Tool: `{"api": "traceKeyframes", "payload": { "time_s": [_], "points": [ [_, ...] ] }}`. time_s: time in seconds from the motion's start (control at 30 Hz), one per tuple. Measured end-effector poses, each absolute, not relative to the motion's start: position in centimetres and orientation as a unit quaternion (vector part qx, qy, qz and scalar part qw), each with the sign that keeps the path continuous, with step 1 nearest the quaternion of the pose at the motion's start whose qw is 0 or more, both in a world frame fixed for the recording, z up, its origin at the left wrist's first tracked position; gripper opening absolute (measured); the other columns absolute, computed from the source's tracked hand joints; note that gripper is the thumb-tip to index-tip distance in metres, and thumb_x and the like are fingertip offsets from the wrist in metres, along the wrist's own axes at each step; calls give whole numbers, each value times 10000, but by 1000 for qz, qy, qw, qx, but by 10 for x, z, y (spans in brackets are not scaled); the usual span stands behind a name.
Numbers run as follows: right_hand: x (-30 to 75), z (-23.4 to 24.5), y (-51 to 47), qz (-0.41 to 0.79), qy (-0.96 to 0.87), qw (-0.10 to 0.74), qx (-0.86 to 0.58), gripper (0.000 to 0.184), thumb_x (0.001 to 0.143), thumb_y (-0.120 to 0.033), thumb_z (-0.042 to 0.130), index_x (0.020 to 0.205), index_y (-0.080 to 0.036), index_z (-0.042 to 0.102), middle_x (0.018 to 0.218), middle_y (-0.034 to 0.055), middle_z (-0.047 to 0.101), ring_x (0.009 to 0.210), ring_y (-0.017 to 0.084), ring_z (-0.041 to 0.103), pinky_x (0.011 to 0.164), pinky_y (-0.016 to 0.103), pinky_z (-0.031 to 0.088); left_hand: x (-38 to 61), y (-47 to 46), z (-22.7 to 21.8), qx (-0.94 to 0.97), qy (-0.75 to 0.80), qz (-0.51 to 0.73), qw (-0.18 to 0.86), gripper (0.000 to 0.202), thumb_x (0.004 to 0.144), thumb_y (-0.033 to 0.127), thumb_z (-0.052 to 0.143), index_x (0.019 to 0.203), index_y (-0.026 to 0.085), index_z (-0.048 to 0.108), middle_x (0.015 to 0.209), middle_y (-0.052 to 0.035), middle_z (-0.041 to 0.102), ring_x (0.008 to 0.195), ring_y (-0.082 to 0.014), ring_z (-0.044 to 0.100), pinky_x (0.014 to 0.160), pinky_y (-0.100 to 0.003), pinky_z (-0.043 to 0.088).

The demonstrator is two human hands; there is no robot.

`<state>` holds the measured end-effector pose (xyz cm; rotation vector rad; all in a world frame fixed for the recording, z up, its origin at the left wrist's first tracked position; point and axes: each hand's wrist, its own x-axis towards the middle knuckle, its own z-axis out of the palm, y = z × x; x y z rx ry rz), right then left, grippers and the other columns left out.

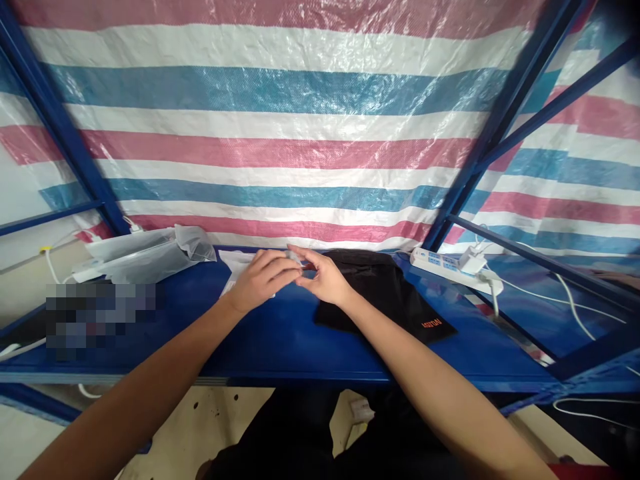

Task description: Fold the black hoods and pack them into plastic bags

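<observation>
My left hand (263, 277) and my right hand (324, 273) meet over the middle of the blue shelf top. Their fingers are closed around a small greyish, translucent thing (293, 257), mostly covered by the fingertips, so its kind cannot be told. A flat white sheet or packet (231, 261) lies under and behind my left hand, partly hidden by it. Beyond my right hand and forearm, a black cloth item (385, 283) with orange lettering is spread on the surface.
A white power strip (425, 259) with plugged-in chargers and cables stands at the right. Clear plastic packaging (155, 257) lies at the back left, near a blurred-out patch. Blue metal posts (493, 147) frame both sides, with a striped plastic sheet (280, 153) behind.
</observation>
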<state>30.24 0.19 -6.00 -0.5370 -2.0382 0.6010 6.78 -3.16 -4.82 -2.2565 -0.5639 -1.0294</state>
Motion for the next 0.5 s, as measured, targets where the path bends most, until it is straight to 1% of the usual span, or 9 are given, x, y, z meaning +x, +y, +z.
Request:
{"api": "traceKeyframes", "payload": {
  "time_s": [0.07, 0.13, 0.2, 0.23, 0.37, 0.43, 0.5],
  "points": [
    [302, -59, 2, 237, -814, 475, -237, 511, 960, -359, 789, 1458, -295, 697, 1351, 75, 779, 1182, 274, 767, 983, 419, 640, 75, -33, -51, -855, -211, -380, 284, 172, 1088, 257, 678, 1229, 318, 754, 1237, -37, 809, 1173, -253, 707, 967, -432, 544],
    [306, -59, 5, 220, -799, 494, -263, 411, 935, -281, 764, 1345, -282, 734, 1279, 64, 792, 1144, 267, 764, 940, 408, 642, 76, -32, -50, -844, -245, -395, 269, 229, 1088, 335, 678, 1306, 298, 739, 1293, -82, 785, 1207, -282, 707, 1011, -464, 546],
    [313, -58, 9, 202, -787, 510, -283, 404, 899, -213, 733, 1298, -275, 728, 1266, 61, 782, 1153, 269, 748, 926, 402, 636, 73, -27, -49, -820, -285, -422, 260, 299, 1096, 369, 662, 1376, 280, 719, 1333, -112, 768, 1225, -302, 703, 1030, -487, 537],
    [316, -58, 11, 194, -785, 513, -288, 412, 884, -188, 717, 1288, -272, 722, 1261, 61, 777, 1150, 268, 743, 927, 401, 630, 72, -25, -49, -811, -297, -433, 258, 296, 1103, 359, 652, 1381, 280, 720, 1321, -108, 774, 1208, -298, 707, 1019, -483, 533],
    [322, -61, 19, 147, -806, 496, -289, 388, 890, -152, 699, 1262, -260, 713, 1230, 59, 774, 1064, 256, 744, 971, 411, 600, 67, -15, -52, -819, -285, -438, 238, 203, 1106, 298, 658, 1275, 302, 769, 1147, -52, 814, 1037, -247, 717, 913, -431, 521],
    [323, -63, 20, 115, -821, 477, -292, 355, 920, -155, 691, 1258, -261, 715, 1236, 66, 772, 1094, 266, 737, 1017, 429, 583, 68, -11, -55, -832, -283, -429, 208, 199, 1102, 310, 665, 1267, 302, 777, 1121, -51, 810, 1011, -236, 714, 901, -424, 525],
    [323, -63, 19, 90, -832, 461, -296, 359, 949, -165, 680, 1291, -268, 714, 1273, 81, 759, 1182, 287, 714, 1062, 454, 570, 69, -8, -59, -841, -288, -423, 177, 202, 1108, 327, 651, 1257, 300, 785, 1114, -54, 807, 1015, -232, 718, 910, -424, 536]
  ]
}}
